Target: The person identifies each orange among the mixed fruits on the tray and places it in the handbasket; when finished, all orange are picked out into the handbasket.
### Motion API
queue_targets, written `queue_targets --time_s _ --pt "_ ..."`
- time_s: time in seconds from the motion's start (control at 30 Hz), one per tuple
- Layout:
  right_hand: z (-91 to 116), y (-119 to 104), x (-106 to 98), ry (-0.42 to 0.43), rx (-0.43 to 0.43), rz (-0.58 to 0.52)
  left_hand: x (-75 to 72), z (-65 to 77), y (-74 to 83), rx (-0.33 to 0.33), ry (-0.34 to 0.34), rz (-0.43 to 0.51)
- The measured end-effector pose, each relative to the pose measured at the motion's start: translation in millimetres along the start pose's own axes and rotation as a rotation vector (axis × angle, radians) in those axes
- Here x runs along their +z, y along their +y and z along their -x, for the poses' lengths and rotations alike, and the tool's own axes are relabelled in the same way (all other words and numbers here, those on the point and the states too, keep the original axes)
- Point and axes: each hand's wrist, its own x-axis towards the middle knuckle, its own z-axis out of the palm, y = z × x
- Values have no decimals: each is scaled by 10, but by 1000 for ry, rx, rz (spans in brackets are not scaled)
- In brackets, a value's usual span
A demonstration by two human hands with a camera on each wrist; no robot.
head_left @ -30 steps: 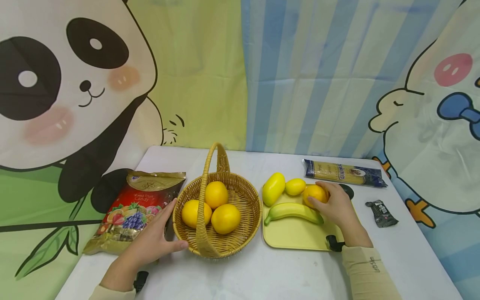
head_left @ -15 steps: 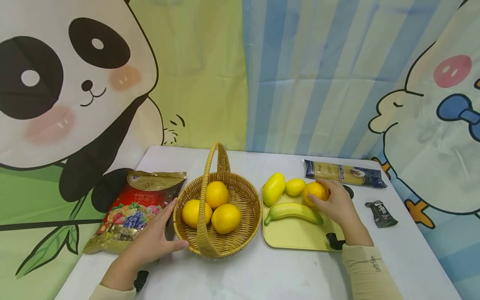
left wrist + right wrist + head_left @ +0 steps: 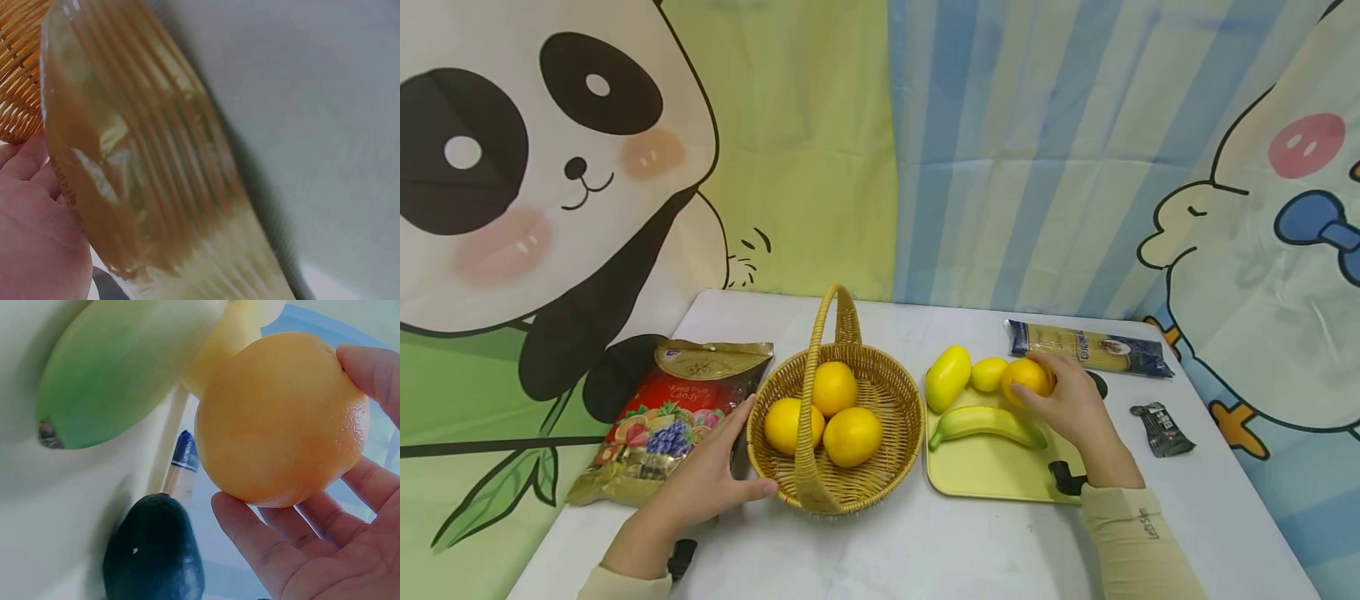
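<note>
My right hand [image 3: 1072, 402] pinches an orange [image 3: 1026, 381] between thumb and fingers above the back of the yellow tray [image 3: 992, 483]. In the right wrist view the orange [image 3: 281, 419] is held at its sides. A banana [image 3: 987, 426], a mango [image 3: 948, 378] and a lemon [image 3: 988, 374] lie on the tray. Partly hidden behind my right hand is a dark avocado [image 3: 153, 550]. My left hand [image 3: 707, 483], fingers extended, touches the left side of the wicker basket [image 3: 887, 417]. In the basket lie three oranges [image 3: 852, 437].
Left of the basket is a bag of mixed fruit candy [image 3: 670, 425], close to my left hand. A pasta packet [image 3: 1090, 347] lies behind the tray. A small black wrapped packet [image 3: 1162, 429] is on the right. The basket's tall handle [image 3: 808, 400] arches over it.
My right hand and the orange have shifted slightly up and to the left in the head view. The left hand and basket stay in place.
</note>
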Motion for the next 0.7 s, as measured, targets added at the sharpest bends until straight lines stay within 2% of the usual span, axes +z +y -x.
queue_targets --time_s 0.4,0.7 --pt "-84 -297 -64 4 -28 15 -12 6 22 -23 -7 0" --pt "-167 -619 -37 29 -141 -12 -3 -2 2 -10 -6 1"
